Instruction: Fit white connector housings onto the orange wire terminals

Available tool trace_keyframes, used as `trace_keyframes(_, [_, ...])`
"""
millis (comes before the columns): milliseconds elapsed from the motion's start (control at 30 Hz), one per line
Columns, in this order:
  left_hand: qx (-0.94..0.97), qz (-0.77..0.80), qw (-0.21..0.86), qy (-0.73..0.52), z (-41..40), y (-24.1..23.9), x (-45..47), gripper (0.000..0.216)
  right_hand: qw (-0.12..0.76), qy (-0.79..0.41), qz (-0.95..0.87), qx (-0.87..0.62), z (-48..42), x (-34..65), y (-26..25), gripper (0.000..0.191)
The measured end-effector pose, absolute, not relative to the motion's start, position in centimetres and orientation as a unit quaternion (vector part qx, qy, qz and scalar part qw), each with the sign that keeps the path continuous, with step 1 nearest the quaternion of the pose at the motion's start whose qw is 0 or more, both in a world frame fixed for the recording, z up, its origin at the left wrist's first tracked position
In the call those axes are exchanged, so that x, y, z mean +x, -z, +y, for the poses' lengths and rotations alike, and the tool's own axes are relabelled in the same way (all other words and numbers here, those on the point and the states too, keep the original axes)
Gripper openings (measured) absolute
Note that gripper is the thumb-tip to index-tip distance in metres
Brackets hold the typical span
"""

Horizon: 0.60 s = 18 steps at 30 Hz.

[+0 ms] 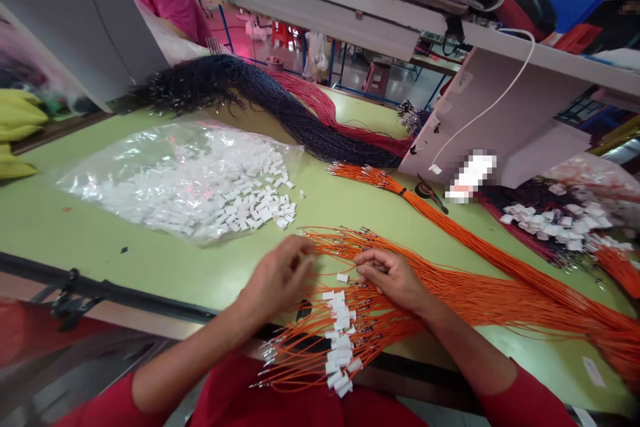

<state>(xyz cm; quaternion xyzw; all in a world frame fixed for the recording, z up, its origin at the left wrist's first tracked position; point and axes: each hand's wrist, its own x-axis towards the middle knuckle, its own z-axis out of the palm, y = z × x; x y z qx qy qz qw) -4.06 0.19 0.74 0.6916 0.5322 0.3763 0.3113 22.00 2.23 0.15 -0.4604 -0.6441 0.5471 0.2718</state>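
My left hand (280,277) rests on the green table (150,260) with fingers curled at the tips of a loose fan of orange wires (450,287). My right hand (390,277) pinches orange wires near a small white connector (342,277) lying between both hands. Below the hands, several orange wires end in white connectors (340,347) in a row near the table's front edge.
A clear plastic bag with a heap of white connectors (220,193) lies to the left. Bundles of black wires (240,87), red wires (340,120) and more orange wires (400,190) cross the back. Scissors (431,193) lie by a white box. A shelf (320,7) hangs overhead.
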Motion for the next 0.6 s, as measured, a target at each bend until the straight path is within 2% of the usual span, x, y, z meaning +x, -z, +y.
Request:
trace_keyframes(133, [0.710, 0.607, 0.149, -0.326, 3.6, 0.1, -8.2, 0.022, 0.251, -0.569, -0.628, -0.468, 2.4, 22.2, -0.7, 0.024])
trace_keyframes(233, [0.729, 0.607, 0.128, -0.291, 5.0, 0.6, -9.6, 0.021, 0.244, -0.550, -0.644, -0.472, 2.5, 22.3, -0.8, 0.022])
trace_keyframes(367, [0.727, 0.596, 0.127, -0.318, 4.7, 0.3, -9.5, 0.016, 0.253, -0.550, -0.642, -0.470, 2.5, 22.3, -0.5, 0.027])
trace_keyframes(467, [0.691, 0.594, 0.218, -0.350, 3.7, -0.6, -8.2, 0.011, 0.257, -0.559, -0.635, -0.466, 2.4, 22.3, -0.4, 0.030])
trace_keyframes(600, [0.580, 0.519, 0.503, -0.375, 2.3, -1.5, -4.5, 0.022, 0.258, -0.571, -0.618, -0.475, 2.3, 22.1, -0.7, 0.029])
